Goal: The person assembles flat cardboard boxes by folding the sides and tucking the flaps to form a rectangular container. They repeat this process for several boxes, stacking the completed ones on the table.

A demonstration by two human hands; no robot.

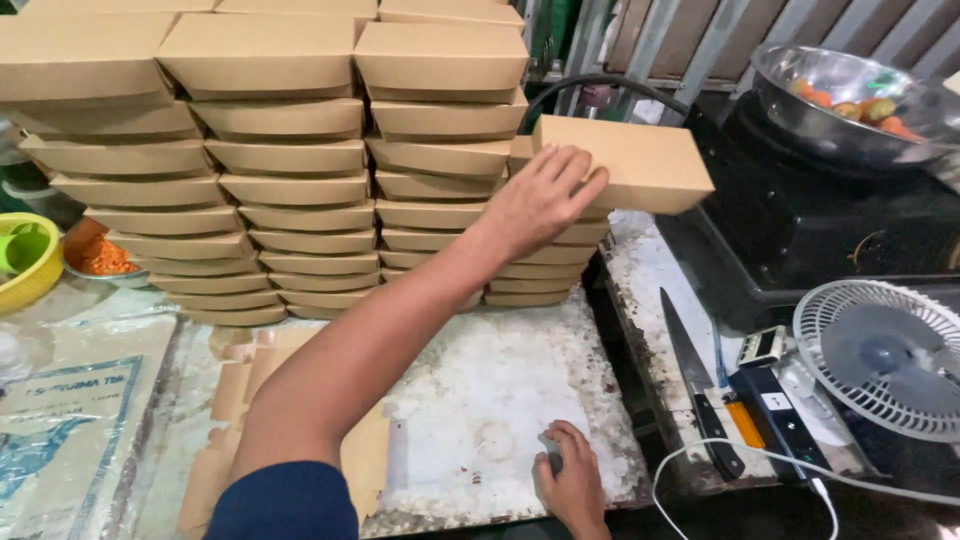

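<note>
My left hand [540, 205] reaches across to a closed brown cardboard box [640, 160] and holds its near side, fingers spread over it. The box sits slightly askew on top of a shorter stack of the same boxes [545, 270]. To the left stand three taller stacks of identical brown boxes [285, 160]. My right hand [575, 485] rests on the near edge of the worn white tabletop [490, 390], fingertips down, holding nothing.
A kitchen knife [695, 385], a small fan [885, 355] and a white cable [740, 455] lie at the right. A metal bowl of vegetables [850, 100] sits on a black stove [800, 220]. Left: a yellow bowl [30, 260], a printed sack [60, 430], flat cardboard [235, 390].
</note>
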